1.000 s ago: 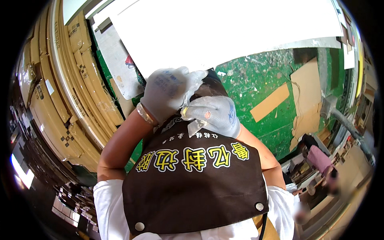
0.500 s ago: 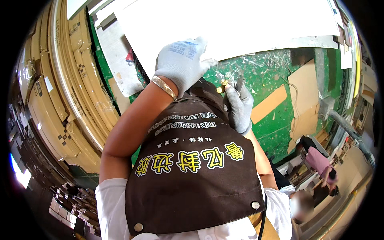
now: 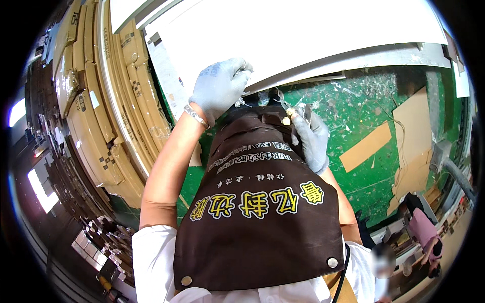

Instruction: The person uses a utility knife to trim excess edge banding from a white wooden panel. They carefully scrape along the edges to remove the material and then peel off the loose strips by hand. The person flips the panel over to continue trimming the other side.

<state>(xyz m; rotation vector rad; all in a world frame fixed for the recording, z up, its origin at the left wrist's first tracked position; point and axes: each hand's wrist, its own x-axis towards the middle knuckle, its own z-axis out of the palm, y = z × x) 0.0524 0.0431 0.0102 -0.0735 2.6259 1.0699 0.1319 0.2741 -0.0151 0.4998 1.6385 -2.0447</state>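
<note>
My left hand [image 3: 217, 86], in a pale grey work glove, is over the near left corner of a large white panel [image 3: 313, 30]. Its fingers are curled closed, and whatever they may hold is hidden. Thin clear-white scraps [image 3: 241, 103] hang just below that hand. Lower and to the right, my right hand [image 3: 312, 139], also gloved in grey, is closed round a small tool with a yellow end [image 3: 287, 120] and a dark flat piece [image 3: 308, 112]. The tool's exact kind is unclear. It is in front of my dark brown apron [image 3: 257, 202], apart from the panel.
Long cardboard-wrapped packs [image 3: 101, 136] are stacked at the left. On the green floor [image 3: 353, 111] at the right lie a brown strip [image 3: 366, 146], a larger cardboard sheet [image 3: 411, 146] and pale scraps. Another person in pink [image 3: 424, 230] is at the lower right, beyond a grey pipe [image 3: 457, 177].
My left hand has gone from stretched fingers to curled ones at the panel's corner. My right hand still grips the small tool. The whole view has shifted, with the scene moving rightward.
</note>
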